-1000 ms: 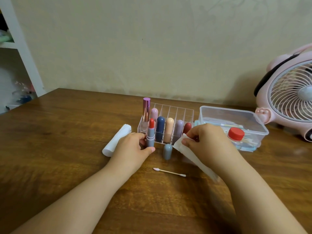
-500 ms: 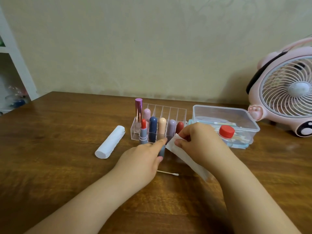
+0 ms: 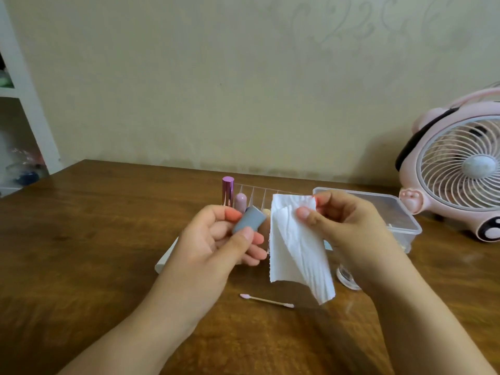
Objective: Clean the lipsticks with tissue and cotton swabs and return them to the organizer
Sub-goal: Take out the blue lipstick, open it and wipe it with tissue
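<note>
My left hand (image 3: 213, 247) holds a grey-blue lipstick cap (image 3: 248, 220) between thumb and fingers, lifted above the table. My right hand (image 3: 349, 226) pinches a white tissue (image 3: 295, 250) by its top edge, and the sheet hangs down beside the cap. Behind both hands stands the clear organizer (image 3: 254, 194) with a metallic purple lipstick (image 3: 227, 190) and a pale pink one (image 3: 240, 202) showing; the other lipsticks are hidden. A used cotton swab (image 3: 266, 300) with a pink-stained tip lies on the table below the tissue.
A clear plastic box (image 3: 400, 212) sits right of the organizer. A pink desk fan (image 3: 460, 180) stands at the far right. A white tissue roll (image 3: 163, 262) lies behind my left wrist, and a white shelf (image 3: 24, 109) is at the far left.
My left hand let go of the open red lipstick by the organizer, picked up the grey-blue cap from the table and raised it. My right hand lifted the tissue.
</note>
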